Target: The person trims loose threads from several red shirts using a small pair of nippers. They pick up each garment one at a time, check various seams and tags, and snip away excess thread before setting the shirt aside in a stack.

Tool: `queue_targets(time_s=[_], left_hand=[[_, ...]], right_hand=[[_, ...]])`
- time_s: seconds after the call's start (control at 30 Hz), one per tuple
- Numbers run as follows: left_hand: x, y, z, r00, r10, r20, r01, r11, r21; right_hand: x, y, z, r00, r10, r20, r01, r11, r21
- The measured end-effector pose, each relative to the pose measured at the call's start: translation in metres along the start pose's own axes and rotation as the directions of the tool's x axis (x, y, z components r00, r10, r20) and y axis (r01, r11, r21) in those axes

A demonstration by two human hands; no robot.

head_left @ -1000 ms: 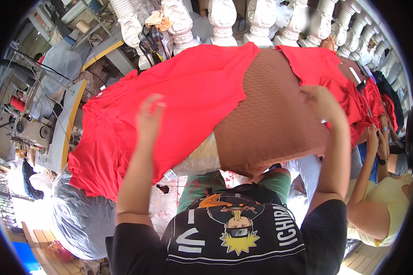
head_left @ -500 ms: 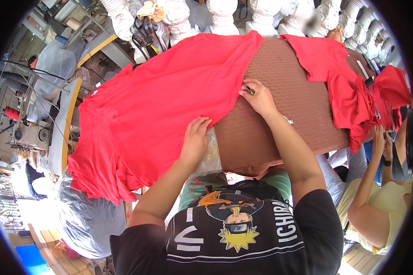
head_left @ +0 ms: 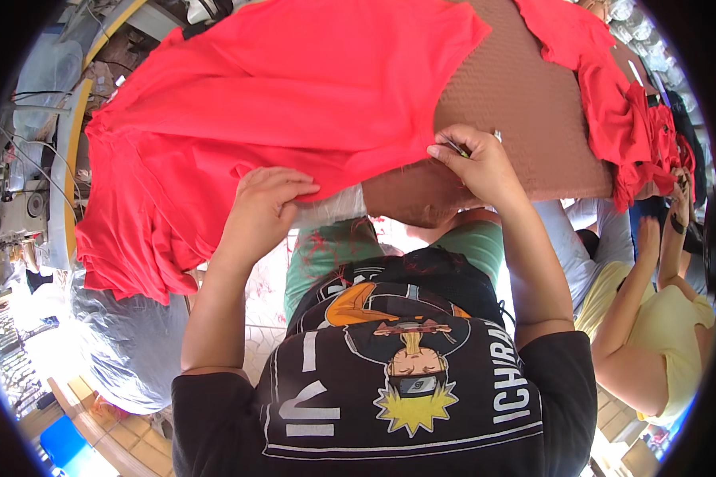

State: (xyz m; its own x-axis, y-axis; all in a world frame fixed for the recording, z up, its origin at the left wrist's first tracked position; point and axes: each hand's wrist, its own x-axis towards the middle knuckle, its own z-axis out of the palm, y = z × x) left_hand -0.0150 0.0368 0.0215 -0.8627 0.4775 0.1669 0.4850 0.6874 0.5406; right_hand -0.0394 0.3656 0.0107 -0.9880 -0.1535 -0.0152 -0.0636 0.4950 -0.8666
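Draping across the brown textured bench [head_left: 525, 119], the red cloth [head_left: 294, 87] fills the picture from nine o'clock round to twelve o'clock, its lower edge hanging off the bench's near rim in loose folds at about eight o'clock. The left hand [head_left: 264, 208] sits at the picture's centre-left, knuckles up, fingers curled together and clamped on the cloth's hem where it falls over the rim; the forearm rises to it from six o'clock, bent at the elbow, bare up to a black sleeve. The right hand [head_left: 473, 163] lies at about one o'clock from the centre, on the bench edge just where the cloth's ragged side ends. Its thumb and forefinger are pinched together on a small thin thing, too small to make out, and touch the cloth's edge. That forearm comes up steeply from the lower right.

A second heap of red cloth [head_left: 628, 119] hangs off the bench's far corner at two o'clock. Beside it, at three to four o'clock, a person in a yellow top [head_left: 676, 334] raises an arm toward that heap. A grey bundle [head_left: 127, 342] lies below the bench at seven o'clock.
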Motion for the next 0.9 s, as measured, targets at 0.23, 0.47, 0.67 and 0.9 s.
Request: queue_targets(time_s=[0.23, 0.47, 0.67, 0.9], left_hand=[[0.016, 0.050, 0.034, 0.963, -0.020, -0.269, -0.028, 0.984, -0.174], [0.032, 0.064, 0.077, 0.957, 0.014, -0.289, -0.029, 0.998, -0.048], [0.038, 0.062, 0.098, 0.930, 0.021, -0.366, -0.040, 0.998, -0.043], [0.024, 0.071, 0.083, 0.953, -0.030, -0.302, -0.013, 0.990, -0.138]], right_hand=[[-0.025, -0.019, -0.002, 0.979, 0.085, -0.186, -0.093, 0.995, -0.035], [-0.037, -0.019, 0.026, 0.994, 0.097, 0.049, -0.095, 0.995, -0.035], [-0.044, -0.033, 0.014, 0.999, -0.009, -0.037, 0.002, 0.981, -0.195], [-0.051, -0.028, 0.017, 0.970, -0.240, -0.034, 0.219, 0.928, -0.302]])
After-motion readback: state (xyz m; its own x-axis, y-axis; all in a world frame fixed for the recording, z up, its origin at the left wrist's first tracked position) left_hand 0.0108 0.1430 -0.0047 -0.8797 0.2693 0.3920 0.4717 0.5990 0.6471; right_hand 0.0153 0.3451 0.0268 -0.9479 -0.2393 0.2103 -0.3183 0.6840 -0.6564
